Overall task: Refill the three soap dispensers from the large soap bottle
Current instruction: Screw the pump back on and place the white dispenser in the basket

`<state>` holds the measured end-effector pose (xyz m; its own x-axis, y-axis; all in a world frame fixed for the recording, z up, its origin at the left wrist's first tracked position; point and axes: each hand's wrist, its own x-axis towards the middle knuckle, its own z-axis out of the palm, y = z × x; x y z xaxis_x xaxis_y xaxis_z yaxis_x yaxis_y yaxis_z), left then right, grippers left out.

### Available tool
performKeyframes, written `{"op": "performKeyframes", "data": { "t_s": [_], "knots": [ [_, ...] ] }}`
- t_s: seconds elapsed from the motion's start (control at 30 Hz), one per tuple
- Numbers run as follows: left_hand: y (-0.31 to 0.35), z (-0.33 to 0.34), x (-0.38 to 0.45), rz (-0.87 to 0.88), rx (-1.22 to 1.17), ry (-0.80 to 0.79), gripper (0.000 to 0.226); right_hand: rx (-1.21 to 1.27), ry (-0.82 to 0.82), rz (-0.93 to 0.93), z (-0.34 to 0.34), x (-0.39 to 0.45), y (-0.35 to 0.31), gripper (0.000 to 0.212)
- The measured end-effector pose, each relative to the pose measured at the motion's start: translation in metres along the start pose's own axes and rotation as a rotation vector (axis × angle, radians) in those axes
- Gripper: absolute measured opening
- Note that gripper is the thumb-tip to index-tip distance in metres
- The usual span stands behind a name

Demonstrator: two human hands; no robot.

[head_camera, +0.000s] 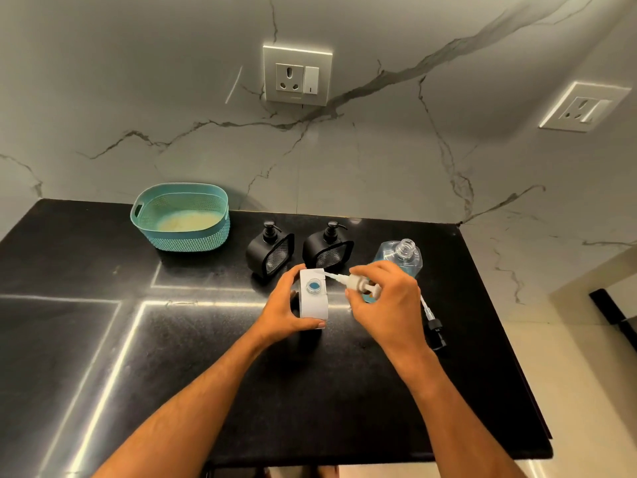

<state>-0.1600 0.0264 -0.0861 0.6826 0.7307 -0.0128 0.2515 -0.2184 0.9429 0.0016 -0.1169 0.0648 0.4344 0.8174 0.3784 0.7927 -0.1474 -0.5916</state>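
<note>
Left hand (286, 305) gripped the white dispenser (312, 298) mid-counter, blue soap visible in its open neck. Right hand (382, 298) pinched the white pump head (362, 286) beside it. Likely recapping step; next: feed the tube in, screw down. Large soap bottle (400, 258) stood uncapped behind.

On the black counter (172, 357) the left hand (282, 308) grips a white dispenser (313, 301), its round opening showing blue soap. The right hand (386, 301) holds its white pump (362, 288) just beside the opening. Behind stand two black dispensers (269, 251) (327, 248) and the uncapped bottle (401, 258); a teal basket (181, 217) sits far left.
</note>
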Motion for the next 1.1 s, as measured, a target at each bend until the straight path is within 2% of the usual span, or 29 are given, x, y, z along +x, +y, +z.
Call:
{"op": "performKeyframes", "data": {
  "t_s": [0.13, 0.47, 0.67, 0.87, 0.97, 1.1],
  "knots": [
    [-0.002, 0.001, 0.001, -0.006, 0.006, 0.003, 0.117, -0.07, -0.075, -0.065, -0.003, 0.012, -0.009, 0.032],
    [-0.006, 0.002, 0.004, -0.002, -0.005, -0.002, 0.12, -0.226, -0.332, -0.084, 0.016, 0.045, -0.032, 0.038],
    [-0.003, 0.0, 0.003, 0.003, 0.021, -0.004, 0.119, -0.269, -0.484, -0.059, 0.05, 0.059, -0.035, 0.023],
    [-0.001, -0.001, 0.003, 0.036, 0.025, -0.006, 0.116, -0.31, -0.506, -0.047, 0.064, 0.058, -0.024, 0.027],
    [-0.001, -0.001, 0.003, 0.039, 0.029, -0.009, 0.117, -0.365, -0.482, -0.024, 0.068, 0.059, -0.021, 0.037],
    [0.0, -0.003, 0.002, 0.043, 0.046, -0.005, 0.118, -0.374, -0.436, 0.014, 0.067, 0.054, -0.013, 0.068]
  ]
}}
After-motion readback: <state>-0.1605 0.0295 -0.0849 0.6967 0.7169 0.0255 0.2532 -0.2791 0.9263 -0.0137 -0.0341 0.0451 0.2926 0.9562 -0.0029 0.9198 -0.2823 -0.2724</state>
